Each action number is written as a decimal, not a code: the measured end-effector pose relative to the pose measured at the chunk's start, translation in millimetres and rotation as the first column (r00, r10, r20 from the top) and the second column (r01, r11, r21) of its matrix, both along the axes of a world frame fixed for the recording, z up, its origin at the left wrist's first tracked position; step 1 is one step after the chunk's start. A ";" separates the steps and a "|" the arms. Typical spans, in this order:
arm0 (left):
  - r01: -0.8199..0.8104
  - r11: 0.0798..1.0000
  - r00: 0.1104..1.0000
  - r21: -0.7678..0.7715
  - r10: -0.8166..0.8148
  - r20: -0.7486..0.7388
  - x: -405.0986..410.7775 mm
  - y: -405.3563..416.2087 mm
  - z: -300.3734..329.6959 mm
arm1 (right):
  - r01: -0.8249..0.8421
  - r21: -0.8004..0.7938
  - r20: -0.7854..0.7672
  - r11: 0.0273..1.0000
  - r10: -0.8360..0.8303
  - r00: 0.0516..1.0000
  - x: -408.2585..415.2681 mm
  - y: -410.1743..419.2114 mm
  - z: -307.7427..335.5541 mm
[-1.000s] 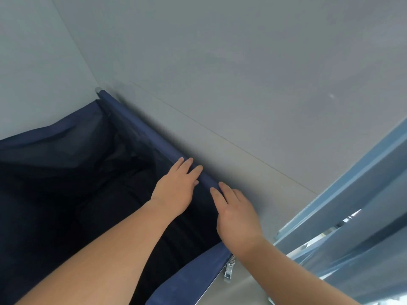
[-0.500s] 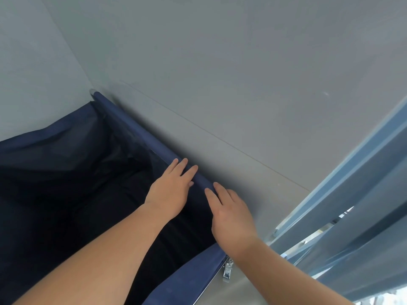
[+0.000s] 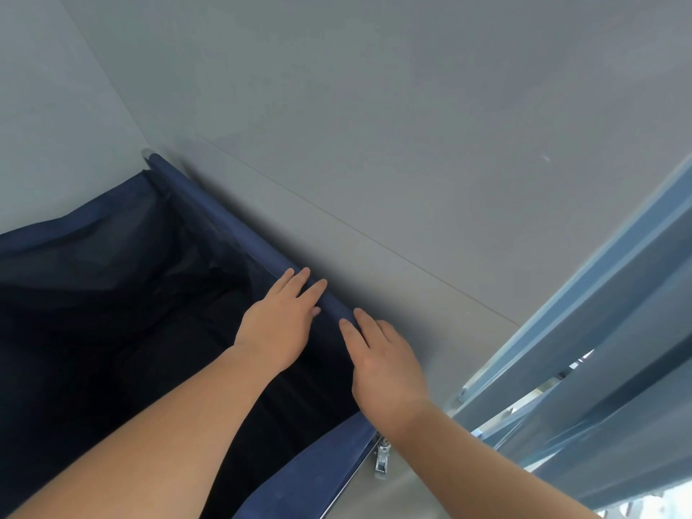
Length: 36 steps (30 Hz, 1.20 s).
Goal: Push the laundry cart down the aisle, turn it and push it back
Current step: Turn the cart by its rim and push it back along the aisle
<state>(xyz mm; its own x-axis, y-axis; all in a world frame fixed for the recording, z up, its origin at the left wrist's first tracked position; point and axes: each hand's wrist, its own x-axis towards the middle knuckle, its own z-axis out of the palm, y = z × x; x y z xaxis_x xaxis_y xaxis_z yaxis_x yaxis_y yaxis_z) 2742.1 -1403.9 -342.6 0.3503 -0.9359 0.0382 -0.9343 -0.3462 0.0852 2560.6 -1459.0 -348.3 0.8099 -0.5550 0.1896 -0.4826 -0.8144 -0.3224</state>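
The laundry cart [image 3: 112, 312] is a deep navy fabric bag, and it fills the lower left of the head view. Its padded blue top rail [image 3: 239, 234] runs diagonally from a far corner down toward me. My left hand [image 3: 279, 327] lies palm down on this rail, fingers draped over it and thumb tucked below. Just to its right, my right hand [image 3: 382, 361] rests on the same rail with its fingers stretched along it. The bag's inside is dark and I cannot make out its contents.
A plain grey surface [image 3: 412, 144] with one thin seam runs close along the far side of the rail. Slanted blue-grey metal bars [image 3: 599, 312] stand at the right. A silver caster [image 3: 382, 458] shows under the cart's near right corner.
Both hands stay on the rail. The cart's far corner and my hands have drifted slightly left in the view.
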 end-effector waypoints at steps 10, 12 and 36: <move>-0.023 1.000 1.000 0.007 0.023 -0.003 1.4 -3.1 1.2 | -0.036 -0.035 -0.022 0.999 0.035 0.999 2.6 -3.3 0.5; -0.025 1.000 1.000 0.003 0.025 -0.006 2.2 -3.6 1.2 | -0.043 -0.032 -0.019 0.999 0.042 0.999 3.2 -4.2 0.3; -0.032 0.999 0.998 -0.015 0.031 -0.054 10.3 -9.7 -0.4 | -0.050 -0.060 -0.023 0.997 0.049 0.999 13.0 -12.5 -5.3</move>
<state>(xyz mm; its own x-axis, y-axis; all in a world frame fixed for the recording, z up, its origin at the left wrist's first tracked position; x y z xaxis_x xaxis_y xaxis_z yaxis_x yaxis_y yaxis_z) 2752.4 -1413.6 -342.9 0.3815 -0.9238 0.0336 -0.9169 -0.3736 0.1404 2573.6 -1471.5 -353.6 0.8403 -0.5023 0.2042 -0.4476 -0.8551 -0.2616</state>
